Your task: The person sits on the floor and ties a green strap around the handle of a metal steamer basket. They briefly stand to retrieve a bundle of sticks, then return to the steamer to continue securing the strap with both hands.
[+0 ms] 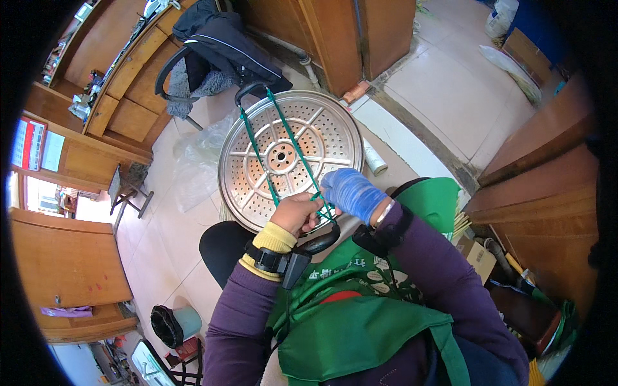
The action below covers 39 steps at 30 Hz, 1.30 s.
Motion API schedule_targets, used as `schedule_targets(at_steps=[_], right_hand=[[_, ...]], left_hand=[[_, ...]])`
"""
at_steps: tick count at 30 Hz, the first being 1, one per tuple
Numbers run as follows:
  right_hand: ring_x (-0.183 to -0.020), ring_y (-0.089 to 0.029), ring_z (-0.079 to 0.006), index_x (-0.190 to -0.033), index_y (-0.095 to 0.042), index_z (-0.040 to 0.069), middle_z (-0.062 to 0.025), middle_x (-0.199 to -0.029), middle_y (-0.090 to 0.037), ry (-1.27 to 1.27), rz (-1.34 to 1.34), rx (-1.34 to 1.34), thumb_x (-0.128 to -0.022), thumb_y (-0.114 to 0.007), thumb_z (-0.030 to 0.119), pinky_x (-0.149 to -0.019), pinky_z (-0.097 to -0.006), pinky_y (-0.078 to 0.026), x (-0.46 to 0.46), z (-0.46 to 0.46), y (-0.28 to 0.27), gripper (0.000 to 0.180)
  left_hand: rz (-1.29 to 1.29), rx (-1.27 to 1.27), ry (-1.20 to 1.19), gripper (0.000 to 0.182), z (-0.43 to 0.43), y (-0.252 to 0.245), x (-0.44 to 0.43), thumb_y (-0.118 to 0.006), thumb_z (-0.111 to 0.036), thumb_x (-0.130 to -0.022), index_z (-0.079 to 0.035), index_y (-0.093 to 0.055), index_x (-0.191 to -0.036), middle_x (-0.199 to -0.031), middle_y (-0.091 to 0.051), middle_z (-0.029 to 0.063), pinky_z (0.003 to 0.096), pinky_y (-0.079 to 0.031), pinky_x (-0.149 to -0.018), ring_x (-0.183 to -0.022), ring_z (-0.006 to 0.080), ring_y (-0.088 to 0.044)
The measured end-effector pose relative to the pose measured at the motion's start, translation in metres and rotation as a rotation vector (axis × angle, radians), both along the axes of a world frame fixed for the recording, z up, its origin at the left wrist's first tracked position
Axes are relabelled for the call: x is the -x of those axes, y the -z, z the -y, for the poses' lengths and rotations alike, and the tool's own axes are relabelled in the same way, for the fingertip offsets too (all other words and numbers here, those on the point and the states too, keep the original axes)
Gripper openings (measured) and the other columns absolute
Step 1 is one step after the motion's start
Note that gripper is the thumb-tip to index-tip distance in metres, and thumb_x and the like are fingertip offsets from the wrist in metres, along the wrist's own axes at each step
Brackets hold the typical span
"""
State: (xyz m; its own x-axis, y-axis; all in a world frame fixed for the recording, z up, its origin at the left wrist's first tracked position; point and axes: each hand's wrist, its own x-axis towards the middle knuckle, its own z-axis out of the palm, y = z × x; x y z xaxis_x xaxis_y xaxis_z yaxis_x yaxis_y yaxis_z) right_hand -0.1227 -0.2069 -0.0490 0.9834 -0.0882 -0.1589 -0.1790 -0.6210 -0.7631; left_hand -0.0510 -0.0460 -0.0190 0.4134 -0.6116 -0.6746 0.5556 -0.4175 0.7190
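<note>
A round perforated metal steamer tray (333, 126) lies before me, with a black curved handle (247, 91) at its far rim and another black handle (322, 241) at its near rim. Green cord (295, 144) runs in two strands across the tray between these handles. Near the close handle, the strands cross and bunch together. My bare left hand (294, 212) pinches the cord there between thumb and fingers. Beside it, my right hand (355, 193), in a blue striped glove, grips the same cord; its fingertips are partly hidden.
A dark stroller-like seat (227, 53) stands past the tray's far left. Clear plastic sheeting (193, 159) lies left of the tray, and a pale roll (374, 158) lies right of it. A lined bin (186, 323) and a folding stool (130, 190) stand at left; wooden cabinet panels (333, 38) rise behind.
</note>
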Motion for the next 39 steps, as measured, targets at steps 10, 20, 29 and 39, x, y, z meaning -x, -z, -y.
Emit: schedule_targets(at_steps=[10, 20, 29, 39], right_hand=[[-0.048, -0.059, -0.0160, -0.079, -0.064, 0.002, -0.0078, -0.061, -0.062, -0.310, -0.144, -0.056, -0.082, -0.057, 0.019, -0.050, -0.0300, -0.048, -0.011, 0.006, 0.005, 0.018], [-0.044, -0.054, -0.0102, -0.090, -0.063, 0.001, -0.0040, -0.062, -0.059, -0.035, -0.230, -0.516, -0.079, -0.061, 0.011, -0.042, -0.0249, -0.043, 0.000, 0.005, -0.012, 0.014], [-0.055, -0.061, -0.0241, -0.085, -0.064, 0.002, -0.0140, -0.069, -0.062, 0.030, -0.071, -0.286, -0.078, -0.065, 0.026, -0.056, -0.0346, -0.050, 0.032, -0.005, -0.027, 0.025], [-0.057, -0.053, -0.0156, -0.076, -0.061, 0.002, -0.0062, -0.062, -0.056, 0.174, 0.123, -0.232, -0.080, -0.063, 0.021, -0.056, -0.0310, -0.044, 0.058, -0.024, -0.025, 0.019]], left_hand=[[0.400, -0.048, 0.017, 0.009, 0.000, -0.002, 0.009, -0.060, -0.009, -0.087, -0.002, -0.057, -0.092, -0.057, -0.054, 0.0000, 0.0199, -0.036, -0.036, -0.042, 0.0070, -0.048], [0.262, -0.156, 0.125, 0.008, -0.004, -0.008, 0.001, -0.060, -0.009, -0.087, -0.002, -0.057, -0.086, -0.057, -0.053, 0.0009, 0.0192, -0.033, -0.037, -0.043, 0.0074, -0.048], [-0.277, 0.123, -0.024, 0.012, -0.014, -0.009, -0.001, -0.059, -0.012, -0.089, -0.001, -0.057, -0.083, -0.053, -0.034, -0.0058, 0.0208, -0.019, -0.038, -0.041, 0.0055, -0.028], [-0.142, 0.113, -0.044, 0.011, -0.011, -0.005, 0.000, -0.060, -0.013, -0.088, -0.002, -0.059, -0.086, -0.053, -0.035, -0.0063, 0.0215, -0.018, -0.038, -0.040, 0.0054, -0.028]])
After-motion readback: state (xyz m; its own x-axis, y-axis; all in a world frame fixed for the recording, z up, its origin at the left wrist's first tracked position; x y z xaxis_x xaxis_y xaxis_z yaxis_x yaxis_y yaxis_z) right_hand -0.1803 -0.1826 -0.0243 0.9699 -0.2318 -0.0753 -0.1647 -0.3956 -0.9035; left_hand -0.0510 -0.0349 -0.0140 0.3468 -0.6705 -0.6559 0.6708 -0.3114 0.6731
